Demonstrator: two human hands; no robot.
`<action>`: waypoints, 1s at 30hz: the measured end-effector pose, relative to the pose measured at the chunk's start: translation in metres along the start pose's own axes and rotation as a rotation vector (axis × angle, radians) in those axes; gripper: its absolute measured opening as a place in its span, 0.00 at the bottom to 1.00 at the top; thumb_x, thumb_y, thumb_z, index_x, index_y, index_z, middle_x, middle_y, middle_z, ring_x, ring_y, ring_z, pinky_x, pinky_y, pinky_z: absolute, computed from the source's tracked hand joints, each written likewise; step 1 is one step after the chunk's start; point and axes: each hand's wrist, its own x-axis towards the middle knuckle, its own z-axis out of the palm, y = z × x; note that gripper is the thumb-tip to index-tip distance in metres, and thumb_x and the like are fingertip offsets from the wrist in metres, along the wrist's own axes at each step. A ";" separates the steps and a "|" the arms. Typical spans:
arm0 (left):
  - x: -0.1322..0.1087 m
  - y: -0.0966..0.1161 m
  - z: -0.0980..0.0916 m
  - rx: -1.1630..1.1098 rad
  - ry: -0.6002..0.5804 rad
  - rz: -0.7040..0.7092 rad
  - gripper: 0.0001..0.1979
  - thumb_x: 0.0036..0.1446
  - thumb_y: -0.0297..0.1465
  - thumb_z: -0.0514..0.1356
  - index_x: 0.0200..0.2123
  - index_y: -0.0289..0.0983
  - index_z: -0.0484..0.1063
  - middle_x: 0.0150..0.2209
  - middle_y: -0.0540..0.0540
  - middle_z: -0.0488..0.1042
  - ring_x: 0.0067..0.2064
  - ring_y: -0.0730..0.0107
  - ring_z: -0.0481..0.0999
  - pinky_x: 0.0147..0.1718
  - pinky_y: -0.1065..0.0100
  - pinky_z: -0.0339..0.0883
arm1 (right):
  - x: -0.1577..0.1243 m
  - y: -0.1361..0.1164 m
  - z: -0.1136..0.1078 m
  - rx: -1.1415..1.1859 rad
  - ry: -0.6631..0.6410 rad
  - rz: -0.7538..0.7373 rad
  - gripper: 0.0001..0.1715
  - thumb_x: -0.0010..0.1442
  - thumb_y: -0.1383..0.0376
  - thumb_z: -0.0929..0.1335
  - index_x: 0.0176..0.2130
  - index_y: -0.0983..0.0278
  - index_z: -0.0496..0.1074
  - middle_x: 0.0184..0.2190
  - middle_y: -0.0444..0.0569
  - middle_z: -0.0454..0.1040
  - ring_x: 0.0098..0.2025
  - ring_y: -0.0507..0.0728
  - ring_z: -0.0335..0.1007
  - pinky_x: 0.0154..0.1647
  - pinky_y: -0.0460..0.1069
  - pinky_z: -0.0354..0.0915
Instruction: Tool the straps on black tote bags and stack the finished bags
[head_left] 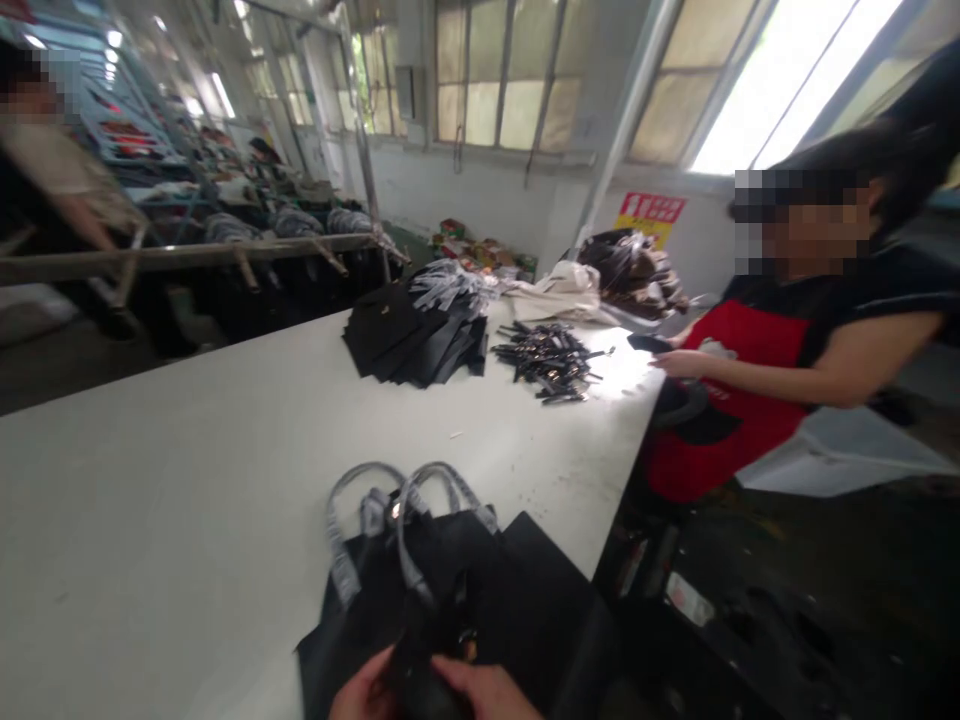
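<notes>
Hands point(366, 690) on black tote bag point(517, 590)

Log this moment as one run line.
Hands: left hand, right hand on black fabric tote bag | Handles: grey webbing handles | Surface: white work table

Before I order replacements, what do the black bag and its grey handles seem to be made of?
The black bag looks like matte non-woven fabric: soft folds, no shine. The grey handles look like flat woven strap; the weave itself is unclear.

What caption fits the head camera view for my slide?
The left hand and right hand hold a black bag on a white table, with a co-worker alongside.
</notes>
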 end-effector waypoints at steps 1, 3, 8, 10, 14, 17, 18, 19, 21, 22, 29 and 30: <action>-0.003 -0.002 -0.005 0.047 0.023 0.022 0.21 0.32 0.23 0.68 0.36 0.40 0.78 0.38 0.43 0.80 0.47 0.44 0.78 0.50 0.51 0.71 | -0.006 -0.002 0.000 -0.007 0.003 0.020 0.34 0.47 0.56 0.74 0.55 0.56 0.73 0.32 0.44 0.77 0.30 0.55 0.72 0.28 0.46 0.66; -0.008 -0.001 -0.013 0.256 0.119 0.102 0.23 0.35 0.23 0.65 0.41 0.37 0.77 0.41 0.41 0.79 0.45 0.48 0.78 0.51 0.53 0.70 | -0.012 -0.006 -0.005 0.008 0.067 0.066 0.39 0.51 0.58 0.70 0.62 0.60 0.66 0.33 0.46 0.77 0.23 0.52 0.67 0.22 0.45 0.63; 0.006 0.037 0.001 0.706 0.203 0.474 0.16 0.56 0.27 0.55 0.47 0.37 0.73 0.47 0.40 0.74 0.46 0.58 0.75 0.48 0.58 0.70 | -0.013 0.006 -0.040 0.072 0.178 0.101 0.46 0.56 0.50 0.68 0.67 0.65 0.55 0.38 0.50 0.78 0.21 0.49 0.66 0.21 0.46 0.64; 0.023 0.059 0.018 0.818 0.110 0.588 0.14 0.60 0.25 0.51 0.46 0.38 0.73 0.47 0.41 0.73 0.47 0.61 0.74 0.50 0.60 0.68 | -0.013 0.024 -0.055 0.036 0.238 0.130 0.49 0.55 0.47 0.67 0.67 0.65 0.53 0.42 0.52 0.77 0.19 0.50 0.66 0.19 0.47 0.64; 0.064 0.092 0.040 1.062 0.028 0.597 0.13 0.59 0.20 0.52 0.42 0.36 0.71 0.44 0.43 0.73 0.47 0.64 0.73 0.52 0.63 0.66 | -0.009 0.067 -0.075 -0.090 0.462 0.164 0.50 0.50 0.47 0.69 0.65 0.64 0.56 0.48 0.53 0.77 0.30 0.59 0.77 0.29 0.52 0.74; 0.090 0.102 0.039 1.119 0.128 0.555 0.12 0.57 0.19 0.55 0.43 0.36 0.69 0.45 0.42 0.70 0.48 0.62 0.72 0.53 0.61 0.64 | -0.004 0.091 -0.083 -0.192 0.548 0.139 0.45 0.49 0.49 0.70 0.60 0.66 0.62 0.49 0.54 0.77 0.50 0.65 0.75 0.50 0.55 0.73; 0.096 0.103 0.036 1.128 0.172 0.541 0.13 0.56 0.19 0.56 0.44 0.35 0.68 0.47 0.41 0.69 0.50 0.60 0.70 0.53 0.60 0.64 | -0.003 0.096 -0.084 -0.203 0.550 0.128 0.43 0.50 0.49 0.69 0.60 0.67 0.62 0.49 0.54 0.77 0.53 0.65 0.73 0.53 0.56 0.71; 0.101 0.104 0.032 1.135 0.214 0.526 0.14 0.55 0.18 0.56 0.45 0.35 0.66 0.48 0.39 0.67 0.51 0.58 0.69 0.53 0.59 0.63 | -0.002 0.098 -0.084 -0.208 0.546 0.117 0.43 0.52 0.49 0.68 0.60 0.67 0.62 0.49 0.55 0.77 0.53 0.65 0.73 0.54 0.56 0.70; 0.110 0.107 0.026 1.132 0.270 0.490 0.15 0.53 0.17 0.56 0.44 0.34 0.64 0.47 0.38 0.67 0.51 0.57 0.69 0.52 0.60 0.62 | 0.000 0.100 -0.083 -0.221 0.552 0.101 0.42 0.54 0.49 0.66 0.60 0.68 0.61 0.49 0.55 0.77 0.52 0.64 0.74 0.53 0.55 0.71; 0.113 0.108 0.023 1.122 0.286 0.468 0.15 0.52 0.16 0.55 0.43 0.34 0.63 0.45 0.38 0.68 0.49 0.59 0.70 0.50 0.61 0.63 | 0.000 0.100 -0.083 -0.238 0.563 0.094 0.41 0.54 0.49 0.66 0.61 0.68 0.61 0.49 0.55 0.77 0.51 0.64 0.75 0.51 0.55 0.71; 0.114 0.106 0.016 0.976 0.291 0.339 0.18 0.50 0.18 0.58 0.45 0.36 0.62 0.34 0.47 0.71 0.35 0.65 0.73 0.38 0.67 0.62 | -0.002 0.087 -0.077 -0.391 0.600 0.105 0.40 0.56 0.49 0.64 0.60 0.68 0.63 0.24 0.46 0.75 0.26 0.61 0.74 0.29 0.53 0.69; 0.112 0.103 0.016 0.954 0.273 0.328 0.17 0.49 0.20 0.60 0.43 0.37 0.64 0.32 0.48 0.71 0.36 0.64 0.73 0.39 0.66 0.62 | -0.003 0.086 -0.077 -0.404 0.586 0.118 0.40 0.57 0.48 0.63 0.61 0.69 0.62 0.22 0.45 0.73 0.24 0.61 0.72 0.28 0.53 0.68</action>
